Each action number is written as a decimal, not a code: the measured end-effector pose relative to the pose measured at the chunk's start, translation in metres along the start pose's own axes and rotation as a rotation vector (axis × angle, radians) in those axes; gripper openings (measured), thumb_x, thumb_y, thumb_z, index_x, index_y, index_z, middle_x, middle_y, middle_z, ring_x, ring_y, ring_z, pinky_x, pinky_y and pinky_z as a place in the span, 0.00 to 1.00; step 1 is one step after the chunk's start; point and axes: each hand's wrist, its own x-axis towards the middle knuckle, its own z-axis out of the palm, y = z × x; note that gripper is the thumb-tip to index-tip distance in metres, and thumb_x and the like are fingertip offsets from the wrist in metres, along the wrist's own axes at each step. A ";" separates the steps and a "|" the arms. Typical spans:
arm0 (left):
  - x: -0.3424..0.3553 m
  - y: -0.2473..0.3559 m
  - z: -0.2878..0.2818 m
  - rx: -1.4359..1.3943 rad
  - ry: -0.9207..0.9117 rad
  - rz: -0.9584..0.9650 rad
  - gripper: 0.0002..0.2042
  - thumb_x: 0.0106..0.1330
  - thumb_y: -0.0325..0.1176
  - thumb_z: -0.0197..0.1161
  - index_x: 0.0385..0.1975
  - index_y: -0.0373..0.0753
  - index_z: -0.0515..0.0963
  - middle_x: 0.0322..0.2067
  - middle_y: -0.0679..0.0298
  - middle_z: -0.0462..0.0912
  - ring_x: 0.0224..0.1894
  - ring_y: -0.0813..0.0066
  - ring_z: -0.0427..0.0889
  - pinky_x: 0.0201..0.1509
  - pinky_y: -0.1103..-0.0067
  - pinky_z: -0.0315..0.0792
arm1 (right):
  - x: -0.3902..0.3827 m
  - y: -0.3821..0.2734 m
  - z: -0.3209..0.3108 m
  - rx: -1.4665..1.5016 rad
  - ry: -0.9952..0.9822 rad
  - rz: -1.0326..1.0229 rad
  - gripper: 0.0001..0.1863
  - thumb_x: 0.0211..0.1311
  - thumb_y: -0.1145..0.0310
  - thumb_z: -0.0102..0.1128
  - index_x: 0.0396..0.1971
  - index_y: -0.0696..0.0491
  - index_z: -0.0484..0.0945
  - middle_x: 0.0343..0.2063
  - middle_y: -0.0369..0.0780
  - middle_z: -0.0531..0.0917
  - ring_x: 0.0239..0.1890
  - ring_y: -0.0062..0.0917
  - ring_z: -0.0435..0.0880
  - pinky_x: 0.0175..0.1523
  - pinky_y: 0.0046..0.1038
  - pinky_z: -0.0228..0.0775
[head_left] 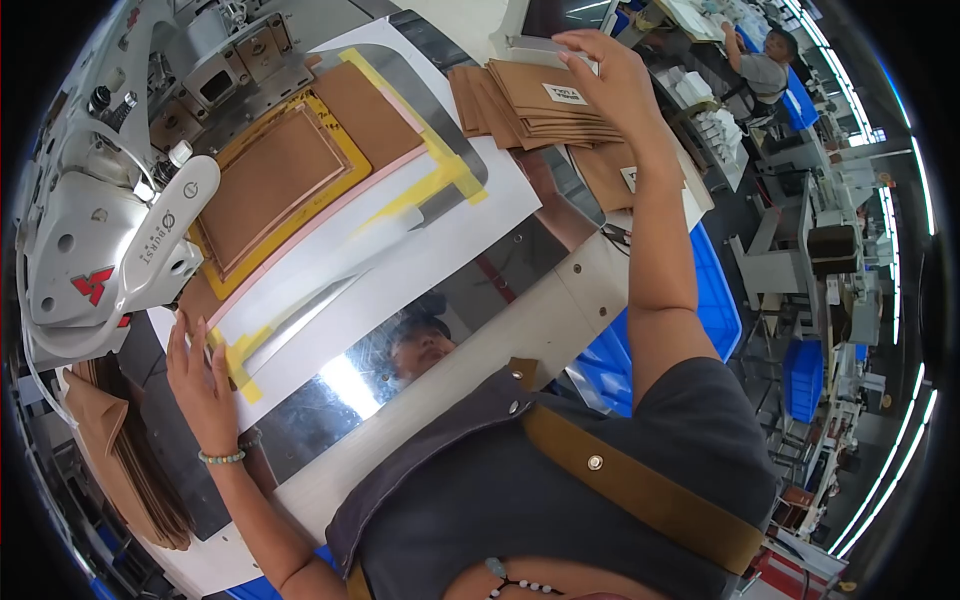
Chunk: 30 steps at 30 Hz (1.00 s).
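Observation:
My left hand (203, 388) lies with fingers stretched out at the near left corner of a brown panel (375, 110), its fingertips by the panel's edge. A yellow-edged rectangular frame (358, 172) rests on that panel, around a bare brown area. Panel and frame sit on a white sheet (455, 240) with strips of yellow tape (465, 178) at the corners. My right hand (615, 85) is raised at the upper right, fingers curved and apart, with nothing visible in it. Below and beside it lies a stack of brown pieces (510, 95) with a white label.
A white machine head (85, 255) stands close on the left, its metal clamps behind the frame. Folded brown pieces (125, 460) hang at the lower left. A shiny metal plate (490, 270) borders the table's near edge. Blue bins (712, 290) stand right; a person (765, 70) sits farther off.

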 end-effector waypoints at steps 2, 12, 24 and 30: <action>0.002 -0.001 0.002 -0.008 -0.001 -0.001 0.20 0.78 0.36 0.60 0.67 0.38 0.79 0.73 0.52 0.72 0.75 0.50 0.69 0.77 0.60 0.62 | 0.001 0.041 -0.001 -0.046 -0.251 0.177 0.16 0.71 0.61 0.65 0.52 0.51 0.87 0.52 0.43 0.87 0.51 0.37 0.85 0.57 0.34 0.77; -0.008 -0.006 -0.020 -0.083 0.023 -0.047 0.20 0.75 0.32 0.63 0.65 0.37 0.80 0.72 0.52 0.74 0.72 0.50 0.73 0.75 0.61 0.66 | 0.004 0.077 0.052 0.077 -0.331 0.121 0.13 0.72 0.59 0.66 0.39 0.55 0.81 0.40 0.42 0.81 0.40 0.31 0.79 0.47 0.33 0.71; 0.040 -0.015 -0.009 0.041 -0.036 0.143 0.21 0.76 0.28 0.57 0.68 0.38 0.77 0.62 0.48 0.80 0.68 0.41 0.72 0.73 0.57 0.67 | 0.079 -0.211 0.214 0.286 -0.398 -0.623 0.09 0.68 0.66 0.66 0.43 0.44 0.92 0.38 0.34 0.89 0.47 0.30 0.83 0.54 0.38 0.76; 0.072 -0.032 0.010 -0.015 -0.197 0.095 0.20 0.82 0.33 0.50 0.69 0.36 0.75 0.65 0.42 0.77 0.67 0.35 0.70 0.75 0.55 0.62 | 0.073 -0.221 0.244 0.138 -0.441 -0.718 0.10 0.65 0.67 0.65 0.39 0.39 0.93 0.40 0.33 0.91 0.52 0.32 0.84 0.55 0.45 0.76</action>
